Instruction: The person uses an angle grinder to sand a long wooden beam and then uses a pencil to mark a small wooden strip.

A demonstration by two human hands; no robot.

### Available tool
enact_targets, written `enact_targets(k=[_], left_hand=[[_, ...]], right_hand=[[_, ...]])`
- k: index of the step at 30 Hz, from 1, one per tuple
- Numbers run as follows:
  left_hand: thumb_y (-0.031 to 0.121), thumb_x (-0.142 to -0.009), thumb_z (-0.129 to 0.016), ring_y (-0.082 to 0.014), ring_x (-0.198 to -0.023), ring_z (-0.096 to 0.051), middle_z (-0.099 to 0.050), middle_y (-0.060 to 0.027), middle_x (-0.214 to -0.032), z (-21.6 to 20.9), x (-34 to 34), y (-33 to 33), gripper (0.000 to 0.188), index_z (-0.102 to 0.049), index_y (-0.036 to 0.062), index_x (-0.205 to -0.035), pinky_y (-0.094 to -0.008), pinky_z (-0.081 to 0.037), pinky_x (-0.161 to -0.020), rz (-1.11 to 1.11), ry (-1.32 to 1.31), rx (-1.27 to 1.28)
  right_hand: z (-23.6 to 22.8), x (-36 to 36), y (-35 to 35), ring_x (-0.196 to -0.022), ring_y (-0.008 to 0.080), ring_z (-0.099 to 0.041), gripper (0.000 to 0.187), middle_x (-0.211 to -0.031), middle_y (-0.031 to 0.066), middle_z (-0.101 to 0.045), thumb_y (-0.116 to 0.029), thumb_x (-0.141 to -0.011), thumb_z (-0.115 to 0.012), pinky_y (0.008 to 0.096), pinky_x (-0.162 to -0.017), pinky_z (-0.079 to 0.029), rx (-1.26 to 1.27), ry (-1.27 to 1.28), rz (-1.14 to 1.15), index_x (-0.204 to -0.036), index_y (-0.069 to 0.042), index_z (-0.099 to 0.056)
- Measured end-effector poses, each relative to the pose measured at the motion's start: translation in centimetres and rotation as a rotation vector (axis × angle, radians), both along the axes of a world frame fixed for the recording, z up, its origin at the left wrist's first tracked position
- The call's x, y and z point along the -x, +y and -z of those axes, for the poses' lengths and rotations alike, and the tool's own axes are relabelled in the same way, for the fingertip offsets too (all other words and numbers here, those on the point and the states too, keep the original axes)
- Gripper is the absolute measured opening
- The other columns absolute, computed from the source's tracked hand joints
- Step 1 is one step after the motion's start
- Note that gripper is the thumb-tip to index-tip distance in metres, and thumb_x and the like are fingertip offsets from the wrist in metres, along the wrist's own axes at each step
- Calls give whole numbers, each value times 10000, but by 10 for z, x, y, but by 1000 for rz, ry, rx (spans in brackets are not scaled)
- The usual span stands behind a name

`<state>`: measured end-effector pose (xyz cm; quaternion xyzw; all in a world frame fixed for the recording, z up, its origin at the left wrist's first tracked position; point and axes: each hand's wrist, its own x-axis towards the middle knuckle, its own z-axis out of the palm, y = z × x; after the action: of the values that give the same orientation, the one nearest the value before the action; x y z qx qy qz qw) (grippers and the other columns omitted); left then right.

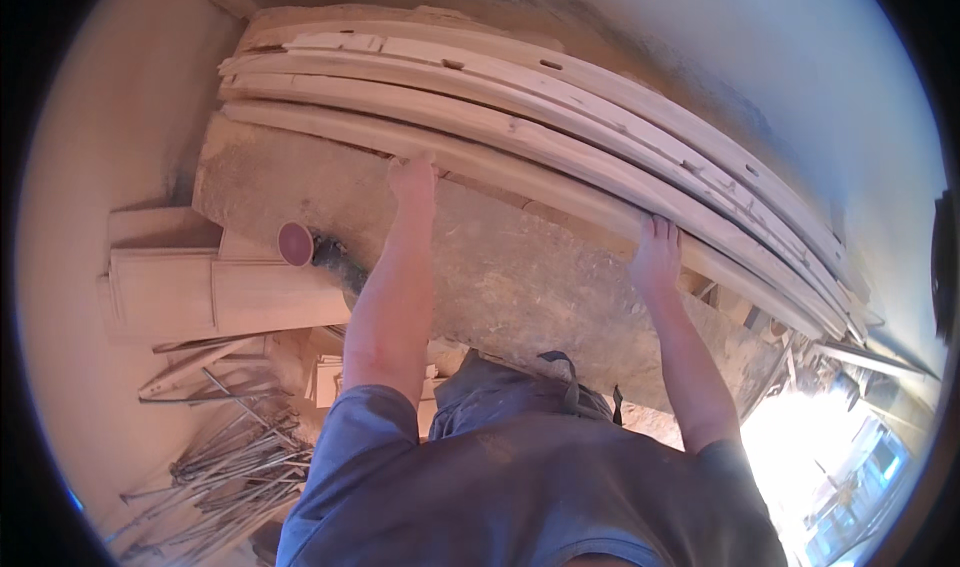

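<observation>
Several long pale wooden boards lie side by side along the far part of a worn worktable (pixel 530 277). My left hand (pixel 413 179) is closed at the near edge of the closest wooden board (pixel 540 185), left of its middle. Farther right, my right hand (pixel 657 259) has its fingers hooked over the same board, its thumb out of sight. Both arms reach forward across the table. Left of my left forearm lies a power sander (pixel 335 257), its round reddish disc (pixel 295 244) facing up.
Behind the held board, other boards (pixel 450 64) with slots cut in them rest close together near the wall. Flat panels (pixel 165 292) lean at the left, above a heap of thin rods (pixel 245 467). Bright light comes from the lower right, beside scraps at the table's right end.
</observation>
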<state>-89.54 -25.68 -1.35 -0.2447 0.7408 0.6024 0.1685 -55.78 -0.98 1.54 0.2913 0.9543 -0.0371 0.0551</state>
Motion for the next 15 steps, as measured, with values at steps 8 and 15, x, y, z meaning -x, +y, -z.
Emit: enact_targets(k=[8, 15], left_hand=[[104, -822, -673, -235, -826, -614, -612, -115, -845, 63, -3, -13, 370, -592, -27, -1159, -375, -511, -757, 1069, 621, 993], [24, -826, -668, -222, -968, -584, -583, -126, -1069, -38, -30, 49, 447, -555, -14, -1257, -355, -503, -858, 3, 384, 162]], right_hand=[[8, -11, 8, -1305, 386, -494, 556, -1367, 194, -550, -54, -789, -701, 507, -1111, -405, 138, 89, 35, -1329, -35, -569], [-59, 36, 55, -1284, 396, -489, 625, -1355, 171, -544, -50, -760, -773, 506, -1104, -381, -4, 580, -40, -1347, -59, -556]])
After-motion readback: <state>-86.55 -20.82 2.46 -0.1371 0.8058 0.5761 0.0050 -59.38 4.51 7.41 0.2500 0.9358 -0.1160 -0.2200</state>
